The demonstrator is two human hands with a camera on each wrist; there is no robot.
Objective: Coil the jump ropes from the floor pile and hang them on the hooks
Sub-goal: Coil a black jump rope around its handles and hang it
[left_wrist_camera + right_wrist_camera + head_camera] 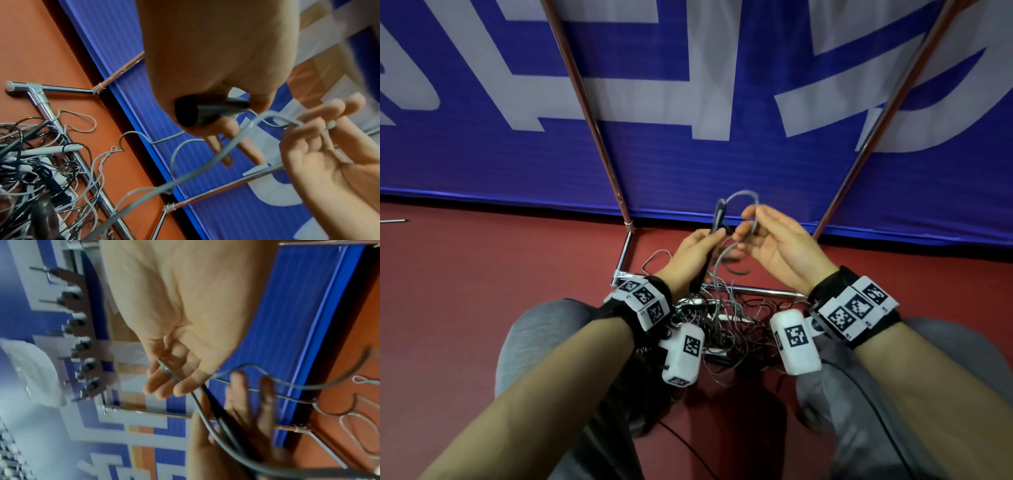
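Observation:
A tangled pile of jump ropes (pixel 722 322) lies on the red floor between my knees, with grey and black cords and several handles. My left hand (pixel 714 236) grips one rope's black handle (pixel 719 216), held upright above the pile. That rope's grey cord (pixel 746 195) arcs from the handle top over to my right hand (pixel 744 224), which pinches it between thumb and fingers. In the left wrist view the black handle (pixel 197 112) sits in my fist and the grey cord (pixel 205 164) trails down to the pile (pixel 41 162). A row of hooks (pixel 82 345) shows in the right wrist view.
A chrome rack base bar (pixel 756 291) crosses the floor under the pile, and two slanted poles (pixel 592 113) rise from it. A blue and white banner (pixel 688 164) stands right behind. A loose grey cord loop (pixel 657 258) lies left of my hands.

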